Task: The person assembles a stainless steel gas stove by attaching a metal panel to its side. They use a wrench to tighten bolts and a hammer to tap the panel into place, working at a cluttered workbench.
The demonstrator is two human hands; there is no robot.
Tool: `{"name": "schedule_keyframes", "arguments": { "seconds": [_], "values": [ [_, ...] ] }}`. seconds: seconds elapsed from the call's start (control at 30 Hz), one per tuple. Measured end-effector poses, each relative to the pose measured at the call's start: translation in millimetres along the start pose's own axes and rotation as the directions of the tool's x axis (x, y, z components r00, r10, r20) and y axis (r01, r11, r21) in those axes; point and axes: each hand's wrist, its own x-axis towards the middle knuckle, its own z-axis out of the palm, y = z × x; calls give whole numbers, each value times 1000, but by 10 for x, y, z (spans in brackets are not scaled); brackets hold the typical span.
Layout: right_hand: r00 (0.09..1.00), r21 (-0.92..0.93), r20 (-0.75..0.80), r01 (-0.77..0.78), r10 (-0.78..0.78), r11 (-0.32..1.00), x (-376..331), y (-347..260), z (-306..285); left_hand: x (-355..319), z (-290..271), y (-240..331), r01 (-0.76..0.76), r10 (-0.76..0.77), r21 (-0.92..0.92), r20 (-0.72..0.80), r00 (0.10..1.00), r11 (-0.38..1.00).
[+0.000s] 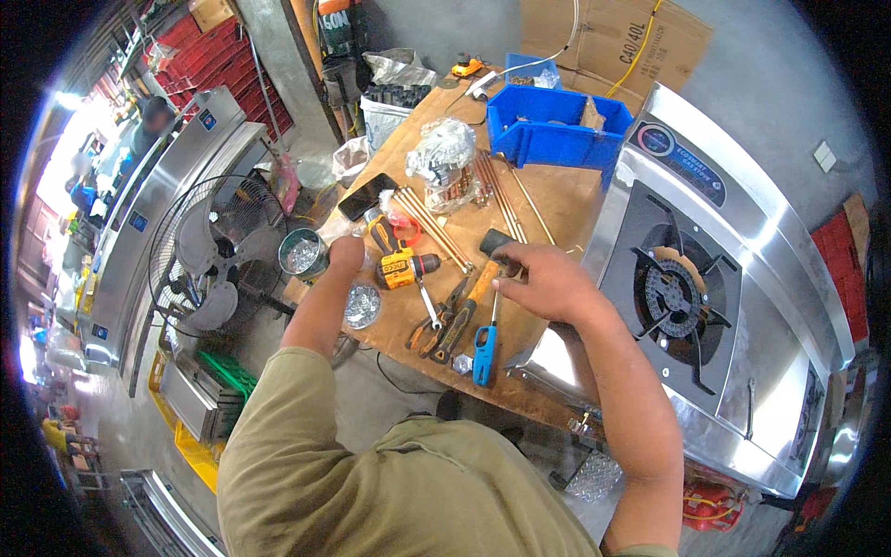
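Note:
My left hand (346, 254) is closed above the table's left edge, between a cup of small metal parts (303, 253) and a yellow-black cordless drill (397, 266). What it holds, if anything, is hidden. Just below it sits a clear bowl of small shiny parts (362, 305). At the table's right side, my right hand (549, 280) has its fingers curled beside the black head of a hammer (481, 281) with an orange handle. Whatever lies in those fingers I cannot make out. Beneath them lies a blue long-necked lighter (484, 355), next to pliers (430, 336) and a wrench (431, 307).
Copper-coloured rods (432, 228) and a plastic bag of fittings (444, 158) lie across the wooden table (394, 162). A blue bin (554, 130) stands at the back. A steel gas stove (617, 237) borders the right, a floor fan (218, 251) the left. A black phone (368, 196) lies near the drill.

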Motion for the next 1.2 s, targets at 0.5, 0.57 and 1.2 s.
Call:
{"name": "schedule_keyframes", "arguments": {
  "seconds": [0.5, 0.57, 1.2],
  "values": [
    [999, -10, 33, -27, 27, 1000, -7, -29, -23, -124, -141, 21, 9, -7, -71, 24, 1000, 997],
    [999, -8, 43, -28, 28, 1000, -4, -35, -29, -134, -224, 44, 51, -50, -87, 6, 999, 995],
    [999, -185, -2, 45, -46, 982, 247, 103, 244, -1726, -3532, 1772, -799, 473, -535, -649, 596, 273]
  ]
}}
